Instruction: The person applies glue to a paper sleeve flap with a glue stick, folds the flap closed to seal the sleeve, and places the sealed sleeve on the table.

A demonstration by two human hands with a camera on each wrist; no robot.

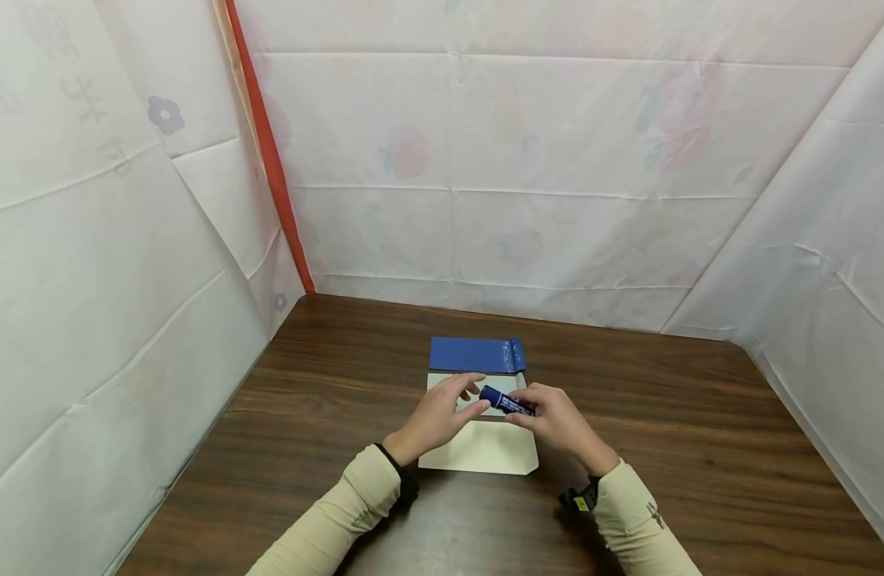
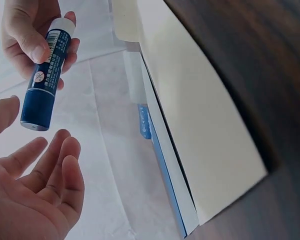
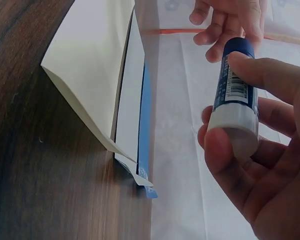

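I'm watching the right hand gripping a blue glue stick; the left hand, fingers loosely curved, is hovering empty just left of it.

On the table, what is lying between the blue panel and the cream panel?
A whitish panel lies between the blue panel and the cream panel. The head view shows this, although the glue stick hides part of it.

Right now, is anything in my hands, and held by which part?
Your right hand holds the blue tube by its labelled barrel; your left hand holds nothing.
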